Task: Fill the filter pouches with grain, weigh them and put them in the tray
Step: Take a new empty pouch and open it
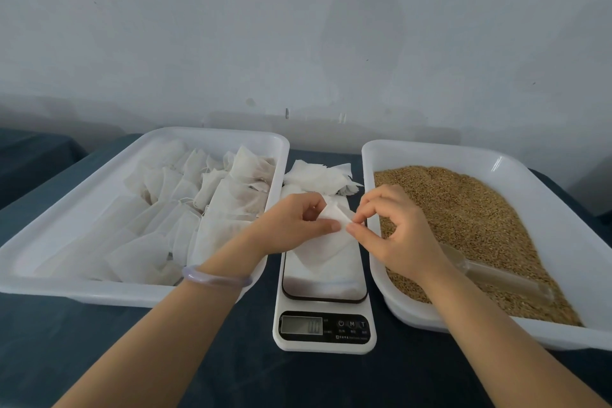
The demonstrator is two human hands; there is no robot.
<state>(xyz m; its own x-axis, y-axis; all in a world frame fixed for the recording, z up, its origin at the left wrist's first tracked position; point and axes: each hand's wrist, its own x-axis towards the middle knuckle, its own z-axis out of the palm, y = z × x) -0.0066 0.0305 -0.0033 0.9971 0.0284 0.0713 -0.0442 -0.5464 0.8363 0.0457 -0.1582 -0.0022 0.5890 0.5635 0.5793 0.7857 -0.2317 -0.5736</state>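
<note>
Head view, the only one. Both hands meet over the scale point(324, 331). My left hand point(298, 219) pinches one lip of an empty pouch point(326, 247) between thumb and forefinger. My right hand point(394, 228) pinches the opposite lip, its other fingers point(385, 205) curled loosely above. The pouch hangs from my fingertips, its lower end draping onto the scale plate just below them. Step in hand, as I judge it: part the mouth. To do it well I should rub the two layers apart between the fingertips rather than tug, since the thin cloth looks likely to crease or slip. Then hold the mouth wide with the left so the right is free for the scoop point(490, 272). The scoop lies half buried in the grain point(463, 209), just right of my right fingers, in the grain bin point(374, 156). The display looks like zero, though it is faint. Spare pouches point(318, 179) sit piled just beyond my fingers. Left of them is the tray point(99, 291), with many filled pouches point(205, 205) heaped in it. A pale bangle point(215, 276) rings my left wrist. Everything rests on a dark blue cloth point(231, 374). Beyond that is a plain pale wall point(298, 26), lightly scuffed.
</note>
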